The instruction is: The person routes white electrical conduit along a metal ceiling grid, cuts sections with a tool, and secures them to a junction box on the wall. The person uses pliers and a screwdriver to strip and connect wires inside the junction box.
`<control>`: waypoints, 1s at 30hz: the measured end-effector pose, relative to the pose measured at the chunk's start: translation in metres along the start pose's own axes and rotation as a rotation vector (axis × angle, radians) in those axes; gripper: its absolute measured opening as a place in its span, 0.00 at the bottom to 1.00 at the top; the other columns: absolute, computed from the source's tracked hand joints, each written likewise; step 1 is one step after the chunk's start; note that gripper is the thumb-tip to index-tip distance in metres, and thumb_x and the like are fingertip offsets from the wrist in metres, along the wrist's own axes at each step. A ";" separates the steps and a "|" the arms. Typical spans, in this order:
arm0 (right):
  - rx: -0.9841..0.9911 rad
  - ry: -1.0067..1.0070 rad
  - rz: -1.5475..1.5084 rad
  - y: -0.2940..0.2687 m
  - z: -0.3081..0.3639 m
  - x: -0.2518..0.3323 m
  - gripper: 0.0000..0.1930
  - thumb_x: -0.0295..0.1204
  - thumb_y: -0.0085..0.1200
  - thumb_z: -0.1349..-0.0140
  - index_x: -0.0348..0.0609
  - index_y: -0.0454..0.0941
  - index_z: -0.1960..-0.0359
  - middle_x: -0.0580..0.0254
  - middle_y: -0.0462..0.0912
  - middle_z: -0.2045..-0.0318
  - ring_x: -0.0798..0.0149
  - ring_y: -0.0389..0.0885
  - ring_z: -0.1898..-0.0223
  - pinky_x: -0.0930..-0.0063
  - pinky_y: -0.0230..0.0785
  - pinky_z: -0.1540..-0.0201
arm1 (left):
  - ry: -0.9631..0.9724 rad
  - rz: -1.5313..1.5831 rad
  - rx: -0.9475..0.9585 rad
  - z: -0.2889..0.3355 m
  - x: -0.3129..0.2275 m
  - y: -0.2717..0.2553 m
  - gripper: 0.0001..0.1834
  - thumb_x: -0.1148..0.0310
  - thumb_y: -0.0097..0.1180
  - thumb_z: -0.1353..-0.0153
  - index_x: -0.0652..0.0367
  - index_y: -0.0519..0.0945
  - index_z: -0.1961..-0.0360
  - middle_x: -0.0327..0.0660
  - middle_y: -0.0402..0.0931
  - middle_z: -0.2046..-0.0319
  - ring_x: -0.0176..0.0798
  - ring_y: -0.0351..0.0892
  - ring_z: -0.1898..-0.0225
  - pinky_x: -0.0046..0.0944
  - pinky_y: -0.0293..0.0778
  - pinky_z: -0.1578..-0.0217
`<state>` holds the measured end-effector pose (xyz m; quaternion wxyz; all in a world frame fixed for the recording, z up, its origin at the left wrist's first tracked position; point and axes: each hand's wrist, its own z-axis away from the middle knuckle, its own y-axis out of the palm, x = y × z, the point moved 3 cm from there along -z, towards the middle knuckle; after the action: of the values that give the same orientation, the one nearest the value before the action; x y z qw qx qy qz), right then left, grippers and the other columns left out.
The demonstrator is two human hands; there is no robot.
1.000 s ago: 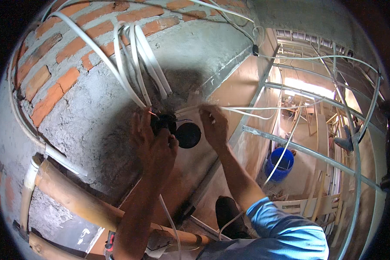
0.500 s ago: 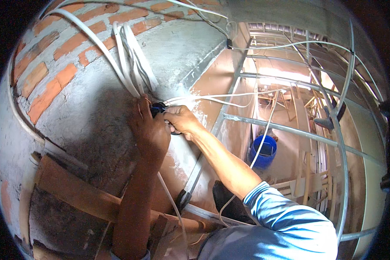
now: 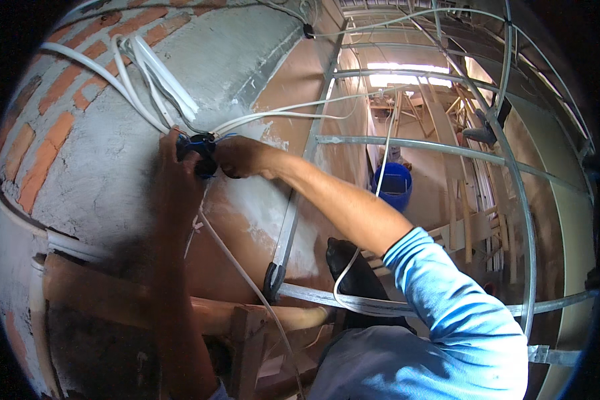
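Observation:
A small black junction box (image 3: 201, 145) sits by the wall where several white cables meet, and thin blue wires show at it. My left hand (image 3: 182, 163), in deep shadow, is closed round the box's left side and underside. To the right of the box my right hand (image 3: 243, 158) has its fingers bent into a pinch close to a blue wire; what lies between the fingertips is hidden. White cables (image 3: 273, 109) run off to the right from the box, and a thicker white cable (image 3: 107, 77) comes in from the upper left.
A brick and cement wall (image 3: 53, 143) fills the left. Metal framing bars (image 3: 407, 147) cross the right side, high above a floor with a blue bucket (image 3: 395, 190) and timber. Below my arms lie a wooden beam (image 3: 213, 316) and a hanging white cable (image 3: 237, 263).
The view has shifted, so the scene sits further left and higher. My right hand has come slightly away from my left, and more of the black box shows between them.

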<state>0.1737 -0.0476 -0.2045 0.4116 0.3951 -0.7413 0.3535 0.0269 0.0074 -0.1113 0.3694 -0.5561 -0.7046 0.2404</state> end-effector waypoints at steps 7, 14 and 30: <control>-0.004 -0.522 0.742 -0.044 -0.004 -0.009 0.14 0.35 0.46 0.28 0.45 0.77 0.48 0.50 0.84 0.55 0.47 0.83 0.55 0.54 0.74 0.51 | -0.074 0.256 0.223 0.001 0.013 0.005 0.24 0.74 0.55 0.35 0.69 0.67 0.39 0.58 0.61 0.35 0.61 0.71 0.39 0.48 0.72 0.40; -0.163 -0.249 0.720 -0.028 0.020 0.000 0.12 0.35 0.52 0.36 0.49 0.81 0.54 0.51 0.85 0.59 0.46 0.84 0.59 0.55 0.76 0.54 | 0.084 0.134 -0.016 0.007 -0.007 -0.013 0.15 0.79 0.57 0.46 0.66 0.83 0.55 0.63 0.62 0.36 0.69 0.65 0.35 0.53 0.67 0.37; -0.672 -0.218 -0.018 0.019 0.019 0.016 0.11 0.27 0.54 0.38 0.41 0.86 0.58 0.49 0.85 0.70 0.56 0.86 0.65 0.64 0.75 0.56 | -0.582 0.303 -0.100 -0.013 0.020 0.002 0.26 0.54 0.69 0.43 0.69 0.77 0.61 0.51 0.78 0.71 0.48 0.78 0.70 0.45 0.74 0.64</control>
<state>0.1453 -0.0599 -0.2020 0.4402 0.2792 -0.8523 0.0419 0.0359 0.0257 -0.0997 0.0850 -0.5799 -0.7008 0.4066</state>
